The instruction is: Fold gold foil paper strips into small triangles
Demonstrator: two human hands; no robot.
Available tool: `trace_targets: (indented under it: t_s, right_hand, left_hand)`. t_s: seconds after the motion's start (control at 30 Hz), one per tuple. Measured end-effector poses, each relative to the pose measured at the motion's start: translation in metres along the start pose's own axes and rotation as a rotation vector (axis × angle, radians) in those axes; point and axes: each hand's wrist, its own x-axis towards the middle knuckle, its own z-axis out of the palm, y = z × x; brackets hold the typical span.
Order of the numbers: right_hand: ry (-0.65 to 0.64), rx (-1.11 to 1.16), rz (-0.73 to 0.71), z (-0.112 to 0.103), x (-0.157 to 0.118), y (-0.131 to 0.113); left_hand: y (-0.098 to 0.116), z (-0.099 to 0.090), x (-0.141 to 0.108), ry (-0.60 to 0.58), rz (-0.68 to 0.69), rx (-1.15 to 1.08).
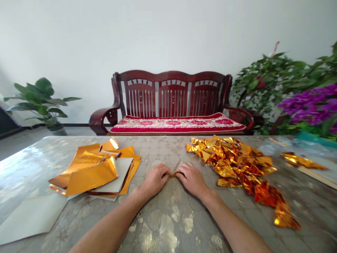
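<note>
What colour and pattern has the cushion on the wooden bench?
The cushion is red and cream, with a flower pattern; the head view shows it.

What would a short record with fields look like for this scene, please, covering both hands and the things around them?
Left hand: pinching a small folded strip of gold foil
Right hand: pinching the same strip from the other side
Left of hands: loose stack of flat gold-foil sheets with white backs
Right of hands: heap of crumpled, folded gold foil pieces
Surface: glossy grey patterned tabletop
Background: dark red wooden bench with red cushion
</note>
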Motion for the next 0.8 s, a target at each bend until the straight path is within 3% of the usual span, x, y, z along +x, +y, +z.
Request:
trace_targets:
  t_s: [0.53,0.8]
  right_hand:
    - [-0.005,-0.046,0.076,0.004,0.002,-0.005]
    - [0.001,-0.064,0.087,0.004,0.003,-0.006]
  left_hand:
    - [0.007,-0.003,-0.001,-0.009,-0.095,0.147]
    - [0.021,-0.006,-0.004,-0.037,-0.099,0.251]
